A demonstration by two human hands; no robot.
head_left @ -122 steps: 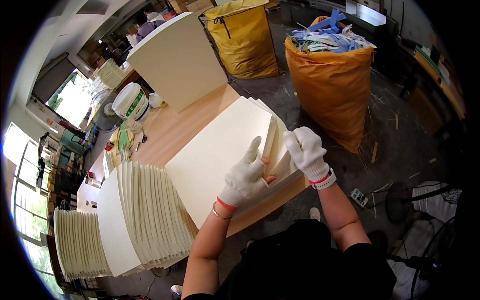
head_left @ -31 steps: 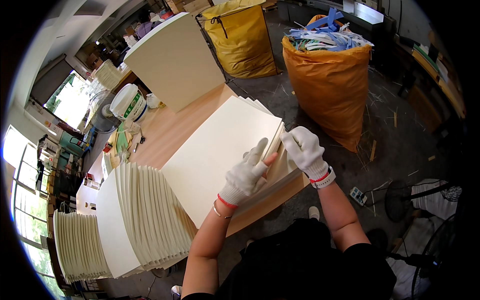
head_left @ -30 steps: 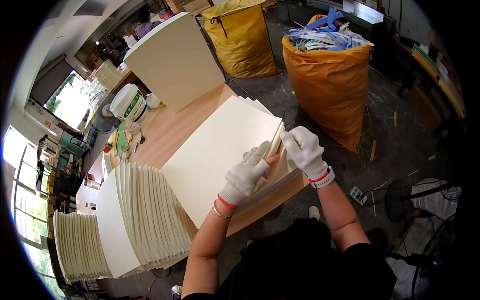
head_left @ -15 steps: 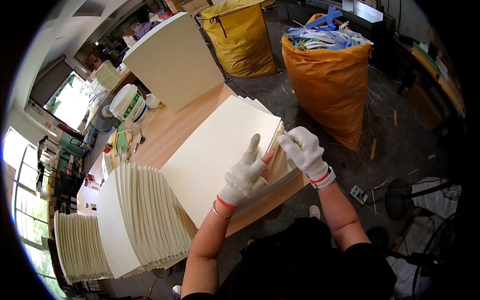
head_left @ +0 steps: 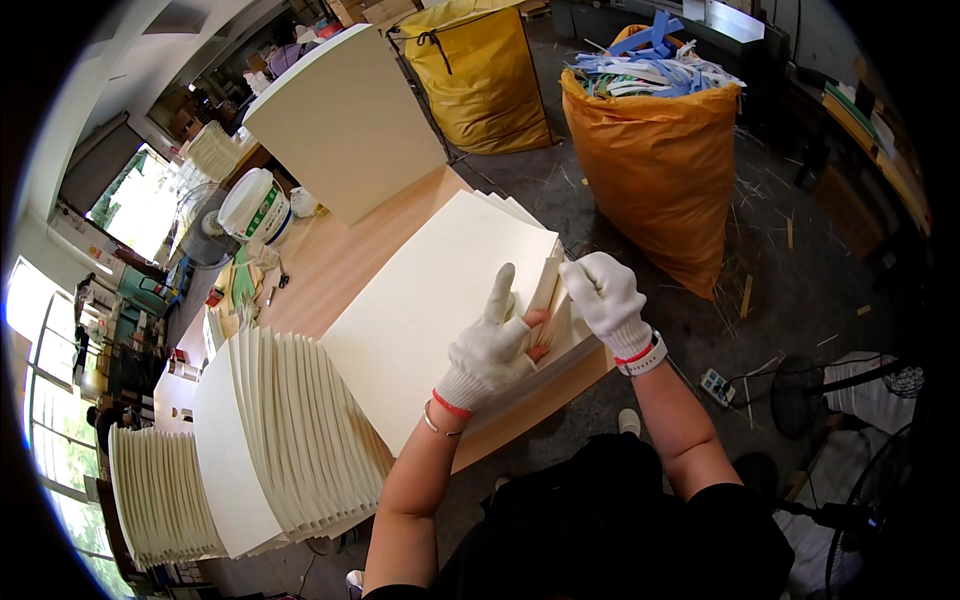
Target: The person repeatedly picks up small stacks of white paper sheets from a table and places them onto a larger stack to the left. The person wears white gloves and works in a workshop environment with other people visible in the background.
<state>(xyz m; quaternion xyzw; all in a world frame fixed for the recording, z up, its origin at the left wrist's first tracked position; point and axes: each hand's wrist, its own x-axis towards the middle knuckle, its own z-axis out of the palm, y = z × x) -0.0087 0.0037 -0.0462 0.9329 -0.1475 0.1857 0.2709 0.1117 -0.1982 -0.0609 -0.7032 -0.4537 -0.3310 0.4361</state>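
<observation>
A stack of large cream sheets (head_left: 420, 290) lies on the wooden table in front of me, its right edge layered and partly folded up. My left hand (head_left: 486, 350), in a white knit glove with some bare fingertips, rests on that edge. Its index finger stretches away from me, and the other fingers are spread against the layers. At the right edge my right hand (head_left: 604, 298), also gloved, is closed with curled fingers beside the folded strip. What its fingertips pinch is hidden.
Fanned stacks of cream folded sheets (head_left: 300, 430) stand left. Behind are an upright cream board (head_left: 350, 120), a white bucket (head_left: 256, 205) and scissors (head_left: 284, 280) on the table (head_left: 335, 270). An orange sack (head_left: 650, 170) of paper strips and a yellow bag (head_left: 475, 80) stand on the floor.
The folded strip at the sheets' right edge stands out more, with layers showing under it. My left hand's bare fingertips are further apart; my right hand has barely moved.
</observation>
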